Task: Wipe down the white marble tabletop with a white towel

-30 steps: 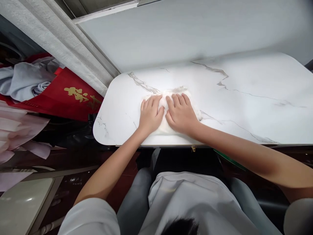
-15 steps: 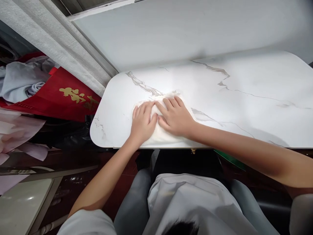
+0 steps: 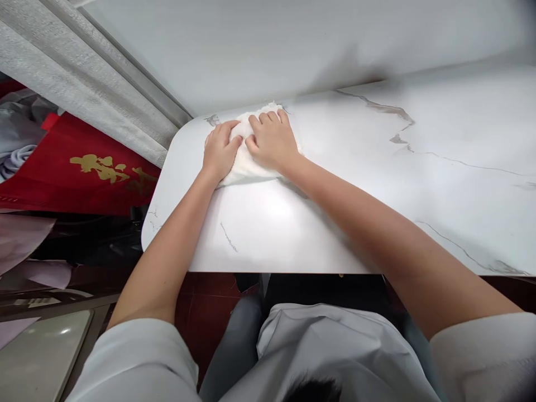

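A white cloth [image 3: 245, 162] lies bunched on the white marble table [image 3: 293, 223], near its far left corner by the wall. Both my arms are stretched out over the table. My left hand [image 3: 218, 149] presses on the cloth's left part, fingers bent over it. My right hand [image 3: 273, 140] lies on the right part, fingers together and curled onto the fabric. The two hands touch each other at the thumbs. Most of the cloth is hidden under them.
A grey wall [image 3: 251, 50] rises right behind the table. A grey curtain [image 3: 75, 95] hangs at the left, with a red bag with gold lettering [image 3: 84, 173] and heaped fabric below it. My lap [image 3: 326, 346] is at the table's near edge.
Both hands have pushed the cloth from near the table's front edge away to the far left corner by the wall. My arms are now stretched out further.
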`<state>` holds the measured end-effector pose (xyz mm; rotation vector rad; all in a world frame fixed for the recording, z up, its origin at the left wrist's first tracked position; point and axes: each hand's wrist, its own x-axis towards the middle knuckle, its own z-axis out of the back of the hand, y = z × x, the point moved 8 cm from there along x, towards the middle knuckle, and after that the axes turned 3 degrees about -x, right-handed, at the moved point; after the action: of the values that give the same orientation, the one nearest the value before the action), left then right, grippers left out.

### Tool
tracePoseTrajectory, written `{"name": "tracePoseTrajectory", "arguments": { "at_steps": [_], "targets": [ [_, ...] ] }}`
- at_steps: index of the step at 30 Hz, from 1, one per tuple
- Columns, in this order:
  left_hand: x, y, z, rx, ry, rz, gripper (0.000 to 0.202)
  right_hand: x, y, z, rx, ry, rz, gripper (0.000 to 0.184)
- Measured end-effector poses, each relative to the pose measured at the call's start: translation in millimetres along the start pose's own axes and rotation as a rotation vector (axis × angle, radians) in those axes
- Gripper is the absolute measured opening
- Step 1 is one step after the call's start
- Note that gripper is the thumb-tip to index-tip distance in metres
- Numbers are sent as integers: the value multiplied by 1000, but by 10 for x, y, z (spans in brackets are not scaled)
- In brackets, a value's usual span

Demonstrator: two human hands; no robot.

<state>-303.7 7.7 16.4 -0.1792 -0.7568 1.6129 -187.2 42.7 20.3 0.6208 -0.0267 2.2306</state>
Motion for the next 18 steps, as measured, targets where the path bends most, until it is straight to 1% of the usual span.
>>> {"name": "tracePoseTrajectory", "arguments": {
  "at_steps": [2, 6, 10, 12, 16, 18],
  "targets": [
    [118, 47, -6, -7, -1, 10, 29, 144, -34, -88, 30, -10, 4, 39],
    [309, 121, -33, 2, 11, 83, 26, 382, -101, -201, 40, 13, 27, 49],
    [490, 182, -64, -3, 19, 122, 26, 550, -166, -207, 62, 11, 11, 45],
    [586, 228, -76, -6, 17, 120, 26, 633, -197, -243, 54, 25, -15, 46],
    [755, 314, -66, 1, 0, 92, 26, 786, -246, -343, 33, 48, -71, 63],
    [811, 339, -59, 6, 9, 78, 25, 836, -249, -374, 27, 45, -70, 64]
  ]
}}
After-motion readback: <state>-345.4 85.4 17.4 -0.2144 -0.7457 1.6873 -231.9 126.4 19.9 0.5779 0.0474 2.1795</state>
